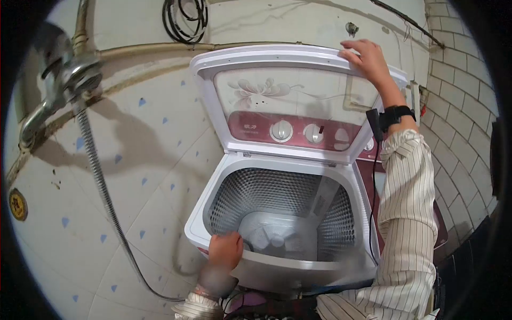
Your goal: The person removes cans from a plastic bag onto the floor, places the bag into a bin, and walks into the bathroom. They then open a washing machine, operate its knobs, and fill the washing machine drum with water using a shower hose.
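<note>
A washing machine (205, 213) with a white body stands in front of me, its tub (277, 218) showing a dimpled metallic wall and a grey rotor at the bottom. Its lid (298, 58) is raised, with a transparent panel through which a pink control panel with white knobs shows. The fingers of my right hand (368, 61) are apart, touching the lid's top edge near its right corner. My left hand (226, 249) rests at the tub's front left rim, fingers curled over it; whether they hold anything is hidden.
At the left, a metal tap (74, 74) is mounted on the wall, with a flexible hose (98, 173) hanging down. A black coiled cable (185, 21) hangs above the lid. A pipe (144, 49) runs along the wall. White brick tiles (458, 106) line the right side.
</note>
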A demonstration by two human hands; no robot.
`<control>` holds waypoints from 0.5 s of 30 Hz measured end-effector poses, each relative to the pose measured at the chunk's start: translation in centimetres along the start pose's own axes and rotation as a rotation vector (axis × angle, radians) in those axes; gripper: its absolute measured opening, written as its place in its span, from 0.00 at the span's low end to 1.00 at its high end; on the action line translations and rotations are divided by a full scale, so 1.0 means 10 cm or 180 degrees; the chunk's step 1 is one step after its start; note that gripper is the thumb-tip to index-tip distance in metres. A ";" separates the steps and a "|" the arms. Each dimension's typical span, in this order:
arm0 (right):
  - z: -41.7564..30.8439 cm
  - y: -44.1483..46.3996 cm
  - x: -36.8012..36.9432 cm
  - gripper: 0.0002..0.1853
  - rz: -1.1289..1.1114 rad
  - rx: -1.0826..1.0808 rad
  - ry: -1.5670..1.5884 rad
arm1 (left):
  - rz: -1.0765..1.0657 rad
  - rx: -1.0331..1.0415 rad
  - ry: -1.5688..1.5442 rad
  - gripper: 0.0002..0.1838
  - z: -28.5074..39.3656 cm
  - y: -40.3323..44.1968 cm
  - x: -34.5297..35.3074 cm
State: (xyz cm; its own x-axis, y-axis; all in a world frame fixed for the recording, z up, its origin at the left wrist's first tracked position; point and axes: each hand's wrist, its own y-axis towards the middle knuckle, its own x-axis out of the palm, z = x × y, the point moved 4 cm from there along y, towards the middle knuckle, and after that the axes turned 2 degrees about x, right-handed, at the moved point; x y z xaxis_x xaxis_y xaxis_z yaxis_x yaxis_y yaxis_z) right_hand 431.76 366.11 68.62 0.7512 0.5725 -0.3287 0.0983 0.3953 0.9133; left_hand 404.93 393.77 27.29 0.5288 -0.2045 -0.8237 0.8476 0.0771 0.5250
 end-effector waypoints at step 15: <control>0.54 -0.07 1.03 0.21 0.1157 0.0632 -0.1232 | -0.0149 -0.0398 -0.0209 0.07 0.05 0.02 -0.09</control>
State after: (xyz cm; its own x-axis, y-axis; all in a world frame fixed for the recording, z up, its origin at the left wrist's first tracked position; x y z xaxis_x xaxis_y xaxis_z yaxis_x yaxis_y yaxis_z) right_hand 442.97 367.86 65.89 0.9405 0.3267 0.0935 -0.1186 0.0576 0.9913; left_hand 404.63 393.44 28.23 0.4881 -0.2739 -0.8287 0.8723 0.1861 0.4522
